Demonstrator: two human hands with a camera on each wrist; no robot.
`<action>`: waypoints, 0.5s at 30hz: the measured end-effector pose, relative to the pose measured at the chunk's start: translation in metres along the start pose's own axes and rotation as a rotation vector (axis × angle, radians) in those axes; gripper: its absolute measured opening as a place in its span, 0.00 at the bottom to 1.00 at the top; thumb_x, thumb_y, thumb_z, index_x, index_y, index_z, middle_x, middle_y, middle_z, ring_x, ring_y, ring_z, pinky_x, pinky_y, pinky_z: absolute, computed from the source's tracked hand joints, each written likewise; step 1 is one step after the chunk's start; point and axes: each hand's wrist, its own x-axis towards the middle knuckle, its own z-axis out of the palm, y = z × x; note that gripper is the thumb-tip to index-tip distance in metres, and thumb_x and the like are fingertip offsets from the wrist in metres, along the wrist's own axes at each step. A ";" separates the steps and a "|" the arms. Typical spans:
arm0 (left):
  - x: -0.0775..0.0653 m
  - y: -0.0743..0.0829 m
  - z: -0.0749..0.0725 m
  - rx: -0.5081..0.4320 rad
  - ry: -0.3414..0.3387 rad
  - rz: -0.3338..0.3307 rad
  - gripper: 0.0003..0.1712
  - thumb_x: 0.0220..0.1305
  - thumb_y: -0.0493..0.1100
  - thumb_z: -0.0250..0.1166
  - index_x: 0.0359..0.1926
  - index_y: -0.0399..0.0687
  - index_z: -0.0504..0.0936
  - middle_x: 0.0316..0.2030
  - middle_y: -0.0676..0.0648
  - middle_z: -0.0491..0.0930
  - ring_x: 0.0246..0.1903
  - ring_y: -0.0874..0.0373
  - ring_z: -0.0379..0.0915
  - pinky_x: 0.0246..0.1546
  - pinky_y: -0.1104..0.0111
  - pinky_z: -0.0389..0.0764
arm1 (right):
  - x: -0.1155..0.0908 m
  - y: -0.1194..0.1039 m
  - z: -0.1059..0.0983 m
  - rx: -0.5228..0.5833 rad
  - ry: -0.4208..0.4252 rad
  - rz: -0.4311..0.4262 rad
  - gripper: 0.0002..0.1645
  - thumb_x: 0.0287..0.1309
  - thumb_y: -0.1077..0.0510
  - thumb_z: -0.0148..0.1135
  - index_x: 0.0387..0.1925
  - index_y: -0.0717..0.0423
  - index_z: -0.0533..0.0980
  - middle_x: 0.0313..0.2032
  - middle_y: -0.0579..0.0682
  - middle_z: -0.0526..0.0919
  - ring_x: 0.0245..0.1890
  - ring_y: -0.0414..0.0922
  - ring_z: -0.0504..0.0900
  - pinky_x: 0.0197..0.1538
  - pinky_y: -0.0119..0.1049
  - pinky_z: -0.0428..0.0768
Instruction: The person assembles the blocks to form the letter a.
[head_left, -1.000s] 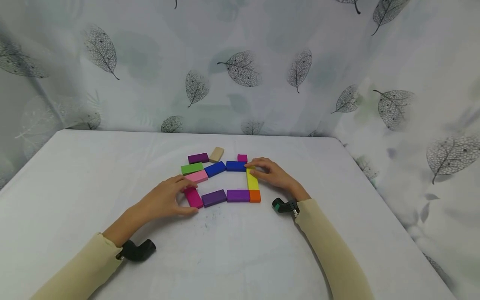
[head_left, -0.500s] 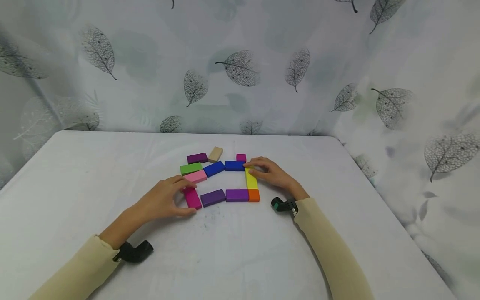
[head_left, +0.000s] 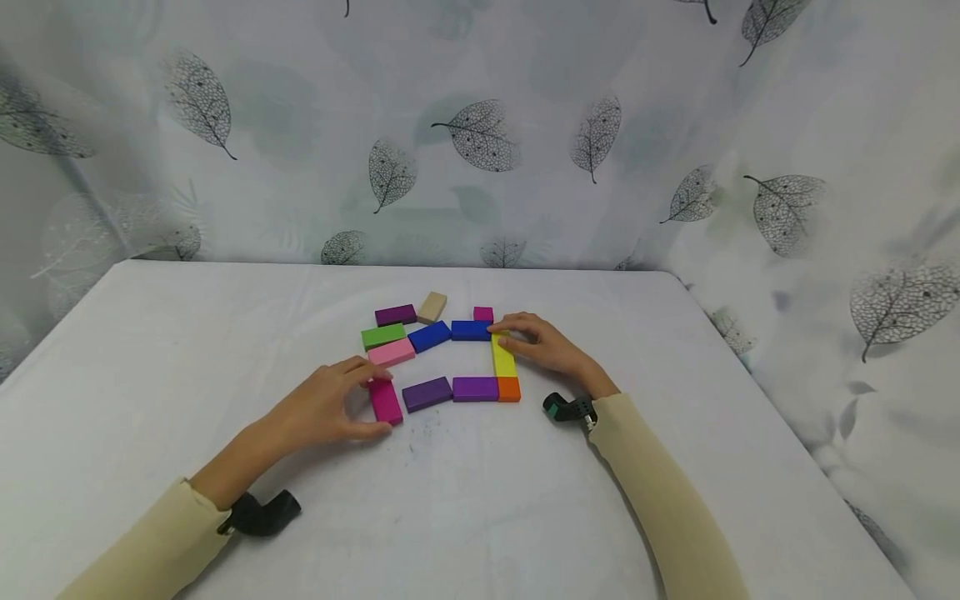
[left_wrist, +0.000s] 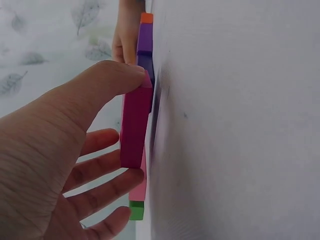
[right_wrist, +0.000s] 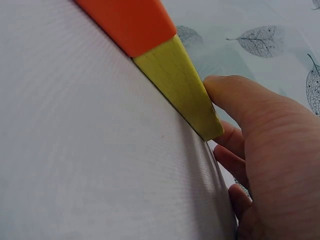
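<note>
On the white table, my left hand (head_left: 322,406) pinches a magenta block (head_left: 386,402) by its ends, with the thumb on the near end and the fingers at the far end. The left wrist view shows this magenta block (left_wrist: 135,125) large, in front of the others. My right hand (head_left: 551,346) has its thumb and index finger at the far end of a yellow block (head_left: 503,358). In the right wrist view, the thumb tip lies on the top edge of the yellow block (right_wrist: 180,90). An orange block (head_left: 508,389) adjoins the yellow one's near end.
Two purple blocks (head_left: 475,389) line the near side of the outline. Blue blocks (head_left: 430,337), a pink block (head_left: 392,352) and a green block (head_left: 383,337) form the far side. Behind them lie a dark purple block (head_left: 395,315), a tan block (head_left: 432,307) and a small magenta block (head_left: 483,314).
My left hand has shifted slightly toward me with the magenta block, widening the gap between it and the pink block. The right hand has stayed in place.
</note>
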 end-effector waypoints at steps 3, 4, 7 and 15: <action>-0.002 0.001 0.000 -0.013 -0.007 0.005 0.34 0.46 0.52 0.77 0.55 0.45 0.79 0.51 0.44 0.78 0.49 0.48 0.76 0.49 0.49 0.78 | 0.000 0.000 0.000 0.000 0.000 -0.004 0.21 0.68 0.51 0.57 0.61 0.46 0.77 0.66 0.52 0.69 0.70 0.52 0.60 0.71 0.58 0.54; -0.003 0.002 0.000 -0.017 -0.011 0.005 0.35 0.46 0.52 0.77 0.55 0.45 0.79 0.52 0.44 0.78 0.49 0.48 0.76 0.49 0.50 0.79 | 0.000 -0.001 0.000 0.001 0.001 -0.005 0.21 0.68 0.51 0.57 0.61 0.46 0.77 0.66 0.52 0.69 0.70 0.52 0.60 0.71 0.58 0.54; -0.005 0.003 0.000 -0.029 -0.022 0.011 0.35 0.46 0.52 0.77 0.55 0.45 0.79 0.52 0.44 0.78 0.50 0.48 0.76 0.48 0.51 0.80 | 0.001 0.000 0.000 0.005 0.006 -0.005 0.21 0.68 0.52 0.57 0.61 0.48 0.76 0.66 0.53 0.69 0.70 0.52 0.60 0.71 0.58 0.53; -0.010 0.003 0.002 -0.058 -0.063 0.017 0.33 0.47 0.54 0.77 0.53 0.48 0.79 0.52 0.46 0.77 0.51 0.49 0.74 0.49 0.52 0.80 | 0.000 -0.001 0.001 0.020 0.010 -0.012 0.21 0.68 0.52 0.57 0.61 0.50 0.76 0.65 0.54 0.70 0.70 0.54 0.59 0.71 0.60 0.52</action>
